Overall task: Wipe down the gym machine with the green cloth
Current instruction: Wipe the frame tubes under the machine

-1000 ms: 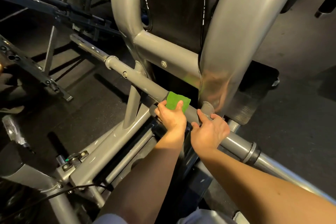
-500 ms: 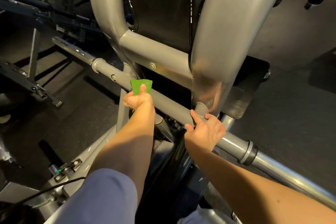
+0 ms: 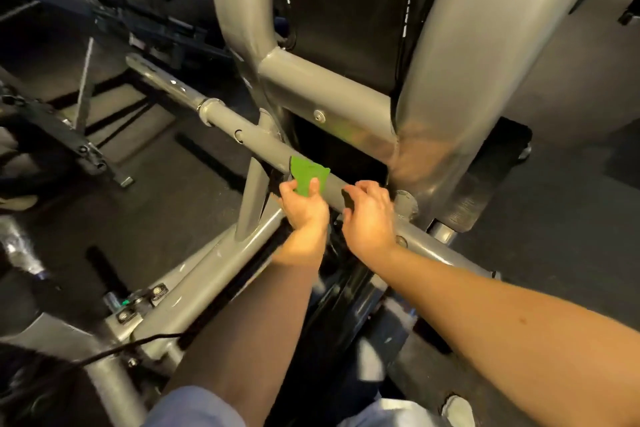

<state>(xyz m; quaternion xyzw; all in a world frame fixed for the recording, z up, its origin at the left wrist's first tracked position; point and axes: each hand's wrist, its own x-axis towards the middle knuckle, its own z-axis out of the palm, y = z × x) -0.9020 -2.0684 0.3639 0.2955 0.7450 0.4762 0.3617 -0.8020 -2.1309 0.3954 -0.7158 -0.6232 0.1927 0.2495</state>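
Dark rubber flooring (image 3: 180, 163) all round, under grey tube work. Nearest: blue-grey sleeve (image 3: 194, 406) at bottom edge, pale shoe (image 3: 457, 411) off to its right. Next out, both forearms reaching forward, hands side by side on slanting bar (image 3: 256, 144), near each other but apart.

Left hand (image 3: 304, 210): thumb laid over cloth (image 3: 308, 175), fingers curled beneath, pinching it against top and near side of bar. Right hand (image 3: 369, 218): fingers hooked over bar just beside cloth, wrapped round in a grip, close to the joint with big upright (image 3: 450, 97). Dark patch by its thumb, shadow or not, impossible to tell. Cloth small, folded, bright green, draped over bar with upper edge free.

Judged soft, limp and near weightless: easy to mould round a tube, just as easy to bunch up or slide out from under a thumb on glossy paint. Best taken as here, flat under thumb and wrapped part way round, so as to reach the underside too. Machine itself likely heavy, stiff, bolted up; no lifting called for, only pressure. Worth care at collar (image 3: 207, 107) and hole (image 3: 238, 134) further up bar, likely snag points for soft fabric.

Beyond: cross tube (image 3: 329, 90) with bolt (image 3: 319, 114), black pad (image 3: 346, 10) above, dark equipment (image 3: 138, 21) at far left.
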